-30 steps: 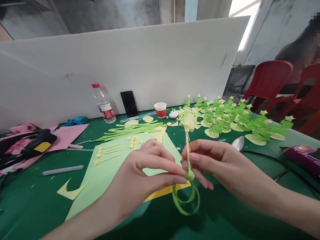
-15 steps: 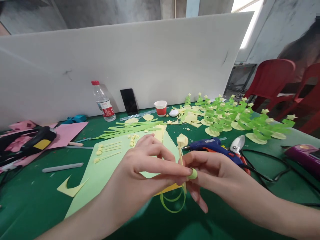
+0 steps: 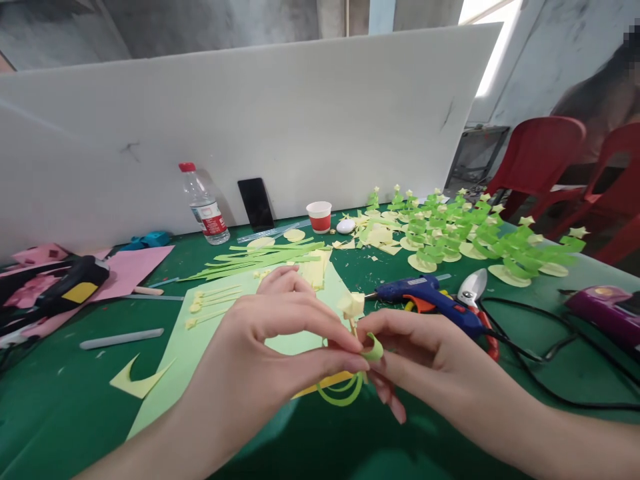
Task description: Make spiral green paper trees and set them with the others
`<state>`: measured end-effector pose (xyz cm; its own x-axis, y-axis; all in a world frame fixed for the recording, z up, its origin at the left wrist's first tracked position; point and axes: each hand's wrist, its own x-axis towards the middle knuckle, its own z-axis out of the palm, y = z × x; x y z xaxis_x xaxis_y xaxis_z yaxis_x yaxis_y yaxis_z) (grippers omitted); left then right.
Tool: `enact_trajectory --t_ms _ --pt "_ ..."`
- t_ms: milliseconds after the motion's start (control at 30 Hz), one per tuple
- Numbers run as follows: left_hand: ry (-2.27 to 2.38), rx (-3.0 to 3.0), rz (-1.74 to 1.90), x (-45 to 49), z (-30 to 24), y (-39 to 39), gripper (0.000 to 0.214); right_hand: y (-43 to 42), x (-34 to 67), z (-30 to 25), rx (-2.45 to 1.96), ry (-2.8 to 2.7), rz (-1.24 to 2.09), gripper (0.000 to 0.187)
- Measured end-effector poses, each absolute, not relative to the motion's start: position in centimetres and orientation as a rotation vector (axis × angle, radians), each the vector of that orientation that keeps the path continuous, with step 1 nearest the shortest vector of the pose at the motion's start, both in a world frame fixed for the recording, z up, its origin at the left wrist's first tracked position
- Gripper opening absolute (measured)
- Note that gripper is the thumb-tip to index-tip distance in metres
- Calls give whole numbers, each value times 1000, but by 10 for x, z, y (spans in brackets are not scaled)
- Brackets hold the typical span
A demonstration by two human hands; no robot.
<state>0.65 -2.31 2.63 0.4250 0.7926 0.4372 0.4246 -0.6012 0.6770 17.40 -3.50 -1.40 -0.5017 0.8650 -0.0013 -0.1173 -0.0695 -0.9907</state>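
Note:
My left hand [image 3: 270, 347] and my right hand [image 3: 425, 360] meet in front of me, low over the green table [image 3: 450, 433]. Both pinch a thin yellow paper stick [image 3: 354, 325] topped with a folded yellow star [image 3: 353, 305]. A light green paper strip [image 3: 345, 393] curls around the stick; its upper end [image 3: 374, 348] sits between my left thumb and right forefinger, and its loose loop hangs below my fingers. The stick's lower part is hidden behind my fingers.
A blue glue gun [image 3: 425, 297] and scissors [image 3: 473, 287] lie just right of my hands, cables trailing. Finished green paper trees [image 3: 475, 237] crowd the back right. Green strips [image 3: 265, 257], a light green sheet [image 3: 200, 347], water bottle [image 3: 203, 203], phone [image 3: 255, 203], red cup [image 3: 320, 217], a white board behind.
The stick has dropped lower and tilted toward me. The green strip is wound tighter, its hanging loop shorter. The blue glue gun came into sight behind my hands.

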Motion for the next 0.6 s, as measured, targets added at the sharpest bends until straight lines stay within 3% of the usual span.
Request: enact_trajectory --t_ms 600 --pt "1213 2078 939 -3 29 -21 10 -36 171 -11 -902 -1543 1577 7"
